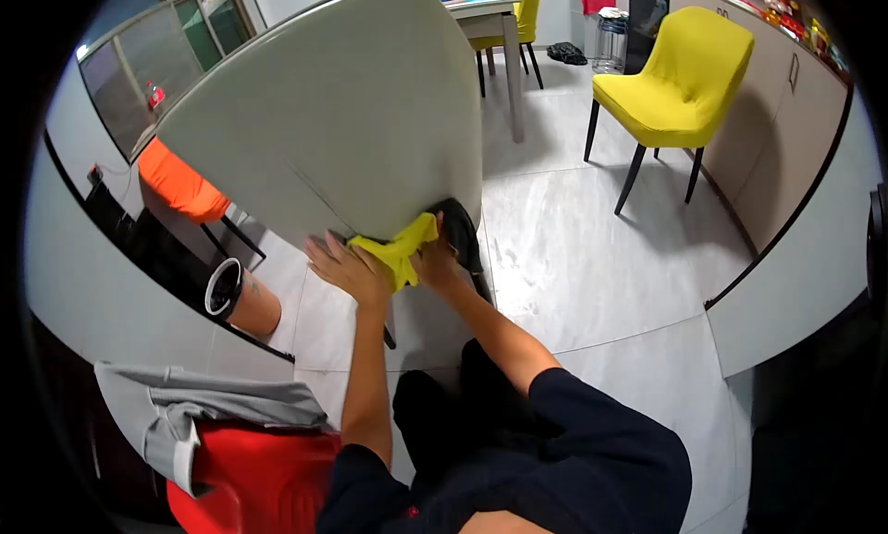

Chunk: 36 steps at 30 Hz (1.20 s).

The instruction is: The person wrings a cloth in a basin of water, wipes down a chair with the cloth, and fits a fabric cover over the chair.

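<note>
A large pale grey chair back point(333, 118) rises in front of me, its smooth face filling the upper middle of the view. Bunched at its lower edge is a yellow chair cover point(400, 252), the same colour as the cloth on the other chairs. My left hand point(350, 270) lies against the lower grey surface with its fingers spread, its inner side touching the cover. My right hand point(437, 259) grips the right end of the cover, beside a black part point(460, 233) at the chair's corner. Some of its fingers are hidden.
A yellow chair point(680, 95) stands on the tiled floor by the cabinets point(768, 118). To the left are an orange seat point(182, 183) and a brown bin point(254, 303). Grey cloth point(213, 400) drapes over a red stool point(259, 478) near me. Behind stands a table point(511, 53).
</note>
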Each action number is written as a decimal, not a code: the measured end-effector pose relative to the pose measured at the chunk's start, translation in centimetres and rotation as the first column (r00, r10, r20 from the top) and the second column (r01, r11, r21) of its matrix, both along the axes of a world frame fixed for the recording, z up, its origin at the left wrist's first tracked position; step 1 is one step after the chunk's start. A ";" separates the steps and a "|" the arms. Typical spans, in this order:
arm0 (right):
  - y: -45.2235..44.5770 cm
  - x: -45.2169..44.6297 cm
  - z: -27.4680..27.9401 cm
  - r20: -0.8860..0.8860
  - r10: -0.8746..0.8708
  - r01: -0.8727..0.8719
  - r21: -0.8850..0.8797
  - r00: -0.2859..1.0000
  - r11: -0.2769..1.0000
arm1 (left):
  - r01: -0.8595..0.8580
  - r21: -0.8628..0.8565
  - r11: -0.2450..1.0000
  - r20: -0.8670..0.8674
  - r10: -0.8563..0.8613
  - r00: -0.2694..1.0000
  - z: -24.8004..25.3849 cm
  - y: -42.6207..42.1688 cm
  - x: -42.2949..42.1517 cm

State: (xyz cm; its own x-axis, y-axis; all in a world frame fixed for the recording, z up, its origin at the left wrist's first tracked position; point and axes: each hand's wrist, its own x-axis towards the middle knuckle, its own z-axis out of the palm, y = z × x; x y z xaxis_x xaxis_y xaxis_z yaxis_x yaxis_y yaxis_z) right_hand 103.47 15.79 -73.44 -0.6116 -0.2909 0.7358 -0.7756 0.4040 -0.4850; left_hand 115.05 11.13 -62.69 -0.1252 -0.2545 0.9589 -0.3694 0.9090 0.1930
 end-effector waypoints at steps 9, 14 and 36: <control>6.6 -1.9 19.5 -0.013 0.408 -0.364 -0.478 0.913 0.799 | -0.108 -0.513 0.851 -0.128 0.049 0.991 14.6 1.0 -0.4; 8.7 -6.5 27.6 -0.326 0.168 -0.329 -0.542 0.930 0.773 | -0.176 -0.651 0.738 -0.140 0.110 0.984 24.4 6.5 -2.6; -2.4 -0.5 1.8 -0.170 -0.030 -0.022 -0.296 0.985 0.955 | 0.194 -0.494 0.848 0.331 -0.023 0.943 3.2 -4.6 3.6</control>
State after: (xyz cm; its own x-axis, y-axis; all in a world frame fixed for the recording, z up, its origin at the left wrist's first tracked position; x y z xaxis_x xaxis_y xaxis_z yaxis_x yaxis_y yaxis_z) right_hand 102.97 13.40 -71.68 -0.4701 -0.0420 0.8816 -0.8558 0.2661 -0.4437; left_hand 118.62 6.49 -59.44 -0.4260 0.2951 0.8552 -0.2244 0.8813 -0.4158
